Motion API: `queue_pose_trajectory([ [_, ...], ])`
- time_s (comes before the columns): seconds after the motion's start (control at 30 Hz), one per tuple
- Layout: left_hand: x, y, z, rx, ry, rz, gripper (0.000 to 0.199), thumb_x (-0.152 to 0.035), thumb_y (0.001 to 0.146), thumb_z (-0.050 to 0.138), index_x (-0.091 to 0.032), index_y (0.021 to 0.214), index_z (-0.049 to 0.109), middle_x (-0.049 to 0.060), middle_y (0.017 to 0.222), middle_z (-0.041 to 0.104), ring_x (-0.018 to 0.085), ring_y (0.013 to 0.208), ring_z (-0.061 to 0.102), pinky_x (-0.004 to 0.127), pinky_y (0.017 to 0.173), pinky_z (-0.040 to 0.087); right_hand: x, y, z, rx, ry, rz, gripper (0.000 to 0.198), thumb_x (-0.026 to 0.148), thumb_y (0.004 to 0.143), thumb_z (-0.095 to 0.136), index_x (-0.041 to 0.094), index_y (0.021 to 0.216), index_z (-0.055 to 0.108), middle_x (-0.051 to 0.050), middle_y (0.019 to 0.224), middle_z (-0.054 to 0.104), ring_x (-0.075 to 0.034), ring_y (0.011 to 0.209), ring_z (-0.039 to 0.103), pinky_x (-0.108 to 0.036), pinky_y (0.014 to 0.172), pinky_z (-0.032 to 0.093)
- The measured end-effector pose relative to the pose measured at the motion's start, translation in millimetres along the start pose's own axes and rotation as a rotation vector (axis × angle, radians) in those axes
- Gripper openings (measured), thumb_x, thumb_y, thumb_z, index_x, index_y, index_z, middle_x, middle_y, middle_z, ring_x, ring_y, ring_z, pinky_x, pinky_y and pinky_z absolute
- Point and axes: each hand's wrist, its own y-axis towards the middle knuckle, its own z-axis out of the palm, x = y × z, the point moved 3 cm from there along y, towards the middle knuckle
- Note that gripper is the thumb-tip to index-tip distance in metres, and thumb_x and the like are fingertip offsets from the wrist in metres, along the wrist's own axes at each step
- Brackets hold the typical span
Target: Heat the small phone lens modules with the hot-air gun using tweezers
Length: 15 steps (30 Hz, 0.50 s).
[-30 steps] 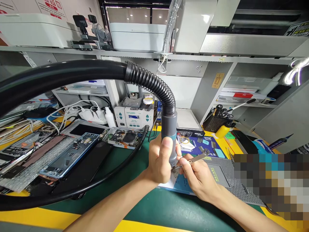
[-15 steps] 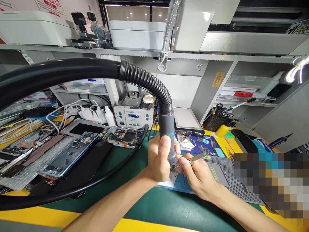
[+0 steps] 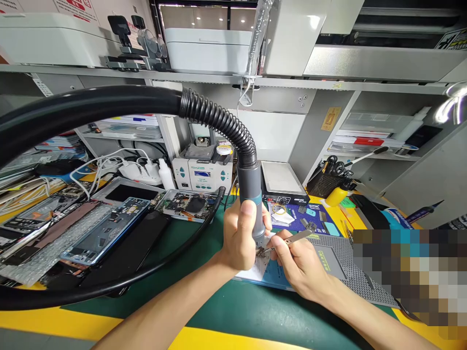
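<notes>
My left hand (image 3: 241, 238) is wrapped round the grey handle of a hot air gun (image 3: 250, 182), held upright with its nozzle end pointing down. A thick black hose (image 3: 120, 104) runs from its top to the left. Between thumb and fingers, my right hand (image 3: 297, 260) pinches metal tweezers (image 3: 297, 237), their tips reaching in under the nozzle. Some small part sits at the tips, too tiny and half hidden to name. Below lies a white and blue sheet or pad (image 3: 259, 270) on the green mat (image 3: 219, 311).
Behind stands a soldering station (image 3: 204, 174) with a display. Phone frames (image 3: 109, 231) and an opened device with a circuit board (image 3: 188, 204) lie left. To the right are a grey perforated mat (image 3: 339, 257), a blue mat (image 3: 297, 214) with small parts, and a mesh tool holder (image 3: 321, 184).
The hot air gun's upper end has tilted slightly to the left. My right hand and the tweezers stay nearly in place.
</notes>
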Motion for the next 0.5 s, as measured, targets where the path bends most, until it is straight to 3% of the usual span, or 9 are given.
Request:
queue_pose_trajectory([
  [0.5, 1.1, -0.3, 0.1, -0.013, -0.010, -0.014, 0.063, -0.072, 0.095, 0.034, -0.019, 0.068, 0.056, 0.002, 0.062, 0.054, 0.013, 0.053, 0.047, 0.031, 0.055, 0.041, -1.4, -2.3, -0.2, 0.023, 0.005, 0.033, 0.052, 0.032, 0.110, 0.031, 0.017, 0.068, 0.058, -0.002, 0.063, 0.058, -0.010, 0.054, 0.050, -0.026, 0.055, 0.039],
])
